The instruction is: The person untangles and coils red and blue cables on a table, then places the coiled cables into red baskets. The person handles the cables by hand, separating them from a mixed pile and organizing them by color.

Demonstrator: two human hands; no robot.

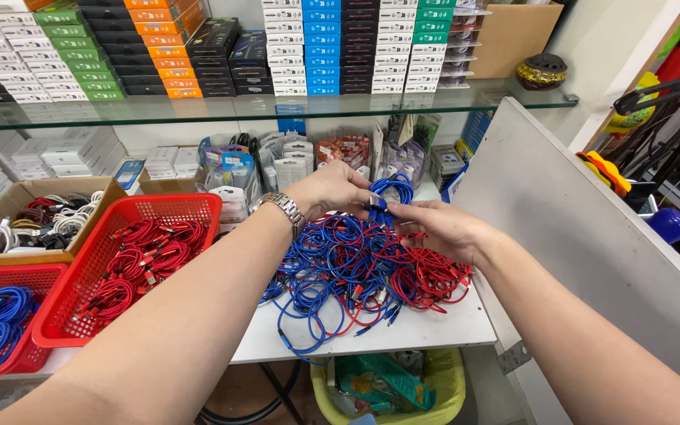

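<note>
Both hands (332, 191) (442, 228) together, fingers (367, 197) pinched

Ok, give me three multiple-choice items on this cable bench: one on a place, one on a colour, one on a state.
1. Where does the red basket of red cables stand?
A. left of the loose cable pile
B. on the glass shelf
C. under the table

2. What colour is the coiled cable between the hands?
A. white
B. blue
C. green

3. How does the loose pile on the table lie?
A. sorted by colour
B. boxed
C. red and blue tangled together

Answers: 1 A, the basket sits on the table left of the pile. 2 B, the left hand and right hand hold a blue coil. 3 C, both colours intertwine.
</note>
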